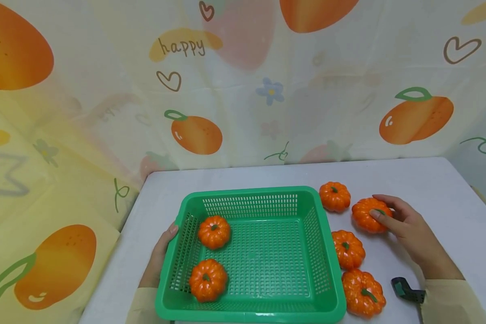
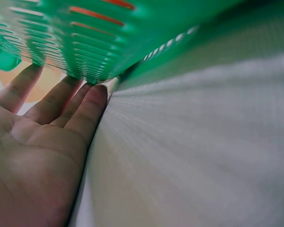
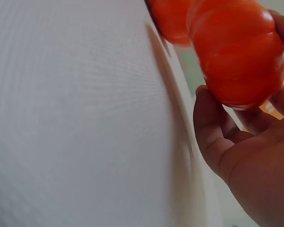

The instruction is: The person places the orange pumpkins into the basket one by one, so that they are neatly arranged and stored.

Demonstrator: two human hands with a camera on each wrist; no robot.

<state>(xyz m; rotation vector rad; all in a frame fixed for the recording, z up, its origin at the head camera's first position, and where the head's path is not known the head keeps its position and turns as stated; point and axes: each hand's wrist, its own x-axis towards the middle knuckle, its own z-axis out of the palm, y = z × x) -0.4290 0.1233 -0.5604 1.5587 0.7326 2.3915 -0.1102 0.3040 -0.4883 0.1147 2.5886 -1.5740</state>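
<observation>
My right hand (image 1: 413,229) grips a small orange pumpkin (image 1: 370,215) with a green stem, thumb on top and fingers around its far side. In the right wrist view this pumpkin (image 3: 239,54) is lifted off the white surface, fingertips beneath it. On the left, my left hand (image 1: 164,247) rests against the outer side of a green plastic basket (image 1: 243,315). The left wrist view shows that hand's fingers (image 2: 52,101) extended, their tips touching the slotted wall. Inside the basket, along its left side, sit two pumpkins, one farther back (image 1: 214,232) and one nearer (image 1: 208,280).
Right of the basket stand three more pumpkins: one at the back (image 1: 335,197), one midway (image 1: 348,249) and one in front (image 1: 363,293). A black strap piece (image 1: 407,290) lies by the right sleeve. A fruit-print curtain (image 1: 235,90) hangs behind the white table (image 1: 421,180).
</observation>
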